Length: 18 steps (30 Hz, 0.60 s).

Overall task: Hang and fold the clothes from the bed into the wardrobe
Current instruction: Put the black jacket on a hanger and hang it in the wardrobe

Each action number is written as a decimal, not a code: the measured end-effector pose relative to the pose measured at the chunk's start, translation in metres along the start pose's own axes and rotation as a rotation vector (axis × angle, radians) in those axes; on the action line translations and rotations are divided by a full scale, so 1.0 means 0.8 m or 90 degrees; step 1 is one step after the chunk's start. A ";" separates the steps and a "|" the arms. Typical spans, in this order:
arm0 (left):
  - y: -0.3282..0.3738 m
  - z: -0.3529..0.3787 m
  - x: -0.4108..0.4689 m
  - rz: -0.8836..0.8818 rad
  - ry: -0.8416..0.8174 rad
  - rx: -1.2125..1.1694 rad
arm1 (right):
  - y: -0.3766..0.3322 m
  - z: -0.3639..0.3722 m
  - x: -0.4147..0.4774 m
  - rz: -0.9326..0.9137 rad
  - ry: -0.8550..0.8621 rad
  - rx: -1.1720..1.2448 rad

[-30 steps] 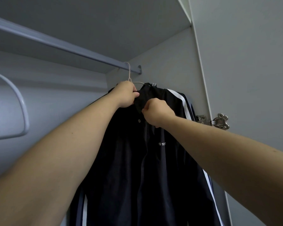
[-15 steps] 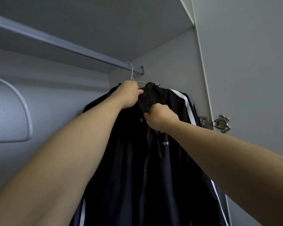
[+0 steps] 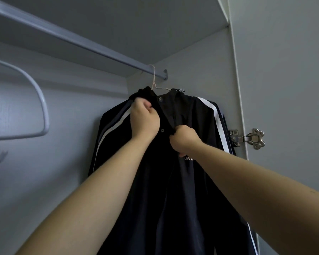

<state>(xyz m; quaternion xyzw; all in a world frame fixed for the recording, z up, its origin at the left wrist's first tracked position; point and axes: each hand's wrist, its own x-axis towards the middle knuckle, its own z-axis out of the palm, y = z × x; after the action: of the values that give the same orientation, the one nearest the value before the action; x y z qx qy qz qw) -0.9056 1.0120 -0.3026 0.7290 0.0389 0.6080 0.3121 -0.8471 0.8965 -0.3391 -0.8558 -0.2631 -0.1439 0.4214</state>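
My left hand (image 3: 145, 118) is off the hanger (image 3: 155, 83) neck and sits lower now, fingers curled into the black jacket (image 3: 173, 190) by the collar, so the white shoulder stripe on that side shows. My right hand (image 3: 184, 139) fists the front edge by the chest lettering. The jacket hangs at the right end of the wardrobe rail (image 3: 81, 43).

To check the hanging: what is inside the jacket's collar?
A thin hanger, its hook over the rail. Its arms are covered by the jacket.
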 end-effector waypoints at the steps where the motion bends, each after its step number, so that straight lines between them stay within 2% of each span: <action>1: -0.011 0.004 -0.011 -0.063 -0.034 -0.003 | 0.006 0.002 0.003 -0.001 -0.005 0.054; 4: -0.037 0.018 -0.045 -0.193 -0.122 -0.016 | 0.019 0.008 -0.001 -0.045 0.036 0.183; 6: -0.046 0.026 -0.061 -0.206 -0.142 -0.031 | 0.024 0.013 -0.008 -0.063 0.079 0.244; 9: -0.046 0.033 -0.070 -0.205 -0.144 -0.069 | 0.029 0.017 -0.014 -0.044 0.082 0.354; 15: -0.037 0.035 -0.064 -0.226 -0.121 -0.142 | 0.031 0.014 -0.017 -0.048 0.037 0.356; 18: -0.036 0.033 -0.060 -0.251 -0.091 -0.174 | 0.028 0.016 -0.021 -0.035 0.067 0.335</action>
<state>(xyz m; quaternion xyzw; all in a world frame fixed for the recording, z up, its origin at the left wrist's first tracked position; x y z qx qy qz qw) -0.8844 1.0030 -0.3601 0.6996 0.0758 0.4814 0.5225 -0.8475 0.8894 -0.3692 -0.7008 -0.2925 -0.1263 0.6382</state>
